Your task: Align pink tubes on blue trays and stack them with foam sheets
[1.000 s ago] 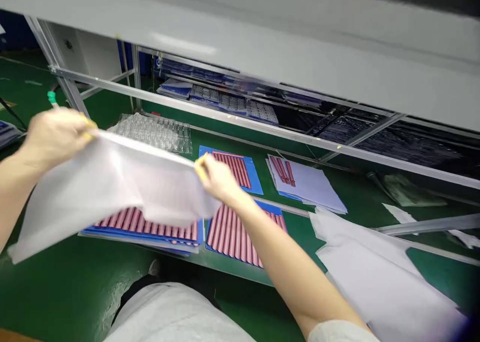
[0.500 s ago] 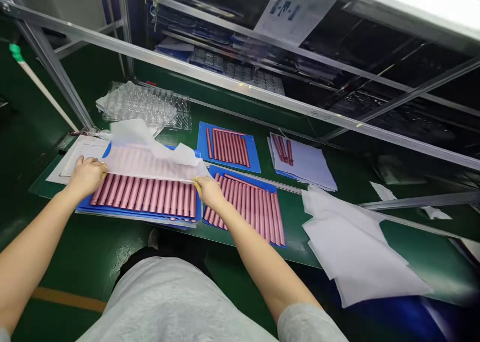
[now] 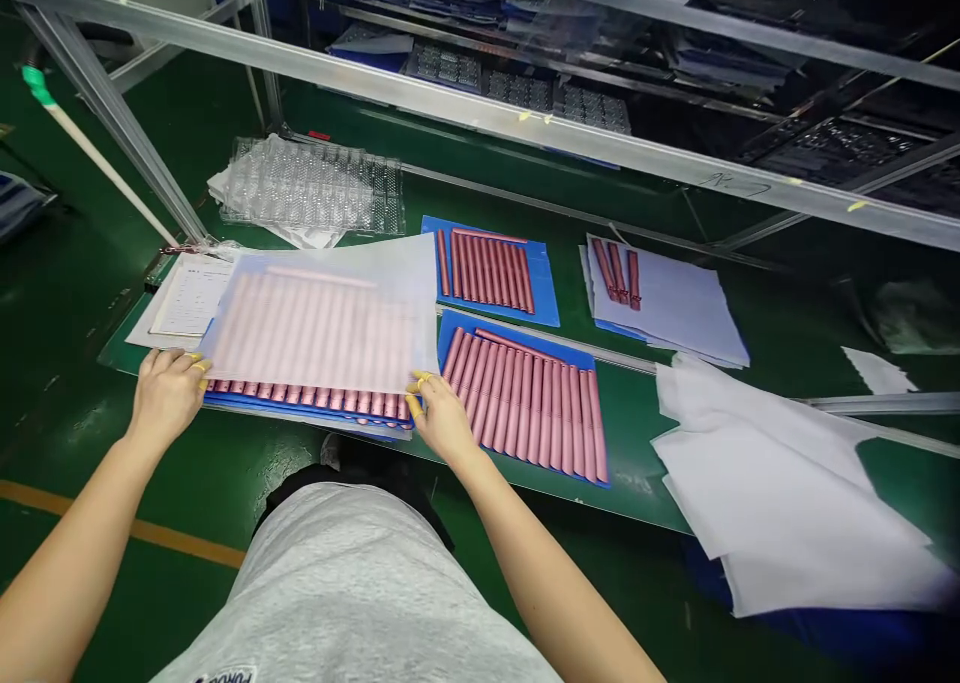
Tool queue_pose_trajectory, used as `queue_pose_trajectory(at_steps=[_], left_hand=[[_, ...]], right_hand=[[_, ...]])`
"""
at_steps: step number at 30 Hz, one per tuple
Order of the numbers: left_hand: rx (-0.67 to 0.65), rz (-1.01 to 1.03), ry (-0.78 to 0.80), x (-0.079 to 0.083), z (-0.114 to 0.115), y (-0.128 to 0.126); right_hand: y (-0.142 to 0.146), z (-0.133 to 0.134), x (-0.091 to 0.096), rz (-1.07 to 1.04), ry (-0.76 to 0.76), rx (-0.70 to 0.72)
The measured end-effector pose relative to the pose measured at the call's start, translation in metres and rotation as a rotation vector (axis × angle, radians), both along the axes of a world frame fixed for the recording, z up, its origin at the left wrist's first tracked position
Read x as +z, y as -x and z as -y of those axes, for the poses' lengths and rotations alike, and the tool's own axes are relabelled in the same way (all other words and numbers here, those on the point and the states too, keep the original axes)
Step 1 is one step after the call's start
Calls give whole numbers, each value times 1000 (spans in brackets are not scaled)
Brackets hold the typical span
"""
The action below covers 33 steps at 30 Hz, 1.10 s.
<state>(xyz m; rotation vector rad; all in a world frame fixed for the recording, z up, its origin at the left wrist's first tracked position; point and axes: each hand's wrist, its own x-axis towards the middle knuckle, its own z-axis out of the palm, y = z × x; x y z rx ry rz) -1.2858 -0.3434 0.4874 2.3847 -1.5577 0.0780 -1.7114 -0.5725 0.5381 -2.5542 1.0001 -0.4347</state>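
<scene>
A thin, see-through white sheet (image 3: pixel 322 313) lies over a row of pink metallic tubes (image 3: pixel 300 395) on a blue board (image 3: pixel 247 401) at the left of the bench. My left hand (image 3: pixel 169 388) pinches the sheet's near left corner. At its near right corner, my right hand (image 3: pixel 439 408) holds the sheet between thumb and fingers. Yellow covers show on several fingertips. The tubes' near ends stick out below the sheet; the rest show faintly through it. Just right of my right hand, more pink tubes (image 3: pixel 532 403) lie side by side on another blue board.
Behind lies a smaller blue board (image 3: pixel 544 273) with pink tubes. Three darker pink pieces (image 3: pixel 619 273) rest on a paper stack (image 3: pixel 682 303). Loose white sheets (image 3: pixel 780 503) overhang the bench at right. Clear bubbled trays (image 3: pixel 315 188) sit back left. A metal rail (image 3: pixel 465 88) crosses above the bench.
The sheet, bunched and folded before, now lies spread flatter over the tubes. Both hands have come nearer the bench's front edge with its corners. The camera view has shifted.
</scene>
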Motion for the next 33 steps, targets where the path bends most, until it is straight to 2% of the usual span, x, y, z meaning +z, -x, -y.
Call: queue_pose_trajectory(at_steps=[4,9,14,17,19,20,22,24,26,28,29,31,33], left_hand=[[50,-18,1,-3,-20,10],[124,0,-61,-6,-34,15],[115,15,-250,-12,-51,0],[180,45,-281,0,-41,-3],[172,0,-170,20,-18,15],[149,-36,-90,33,-3,32],[82,-110,67,57,35,84],[-1,-206,222,74,79,153],[-207,-365,232,79,126,226],[-346,-517,13,73,171,293],[-366,-573,-131,66,192,321],[-327,-625,-280,48,230,366],[-222,-642,-344,28,260,393]], right_hand=[[9,-18,-8,82,25,-36],[16,-34,-13,97,33,-35],[16,-56,-4,71,-67,86],[29,-61,2,122,-103,83],[53,-56,3,203,-93,-43],[71,-49,4,243,-92,-155],[116,-31,5,288,-136,-488],[170,-6,9,271,-219,-848],[228,20,15,216,-294,-1098],[281,46,21,151,-350,-1238],[304,57,22,117,-381,-1289],[342,78,23,56,-436,-1351],[370,97,18,16,-472,-1358]])
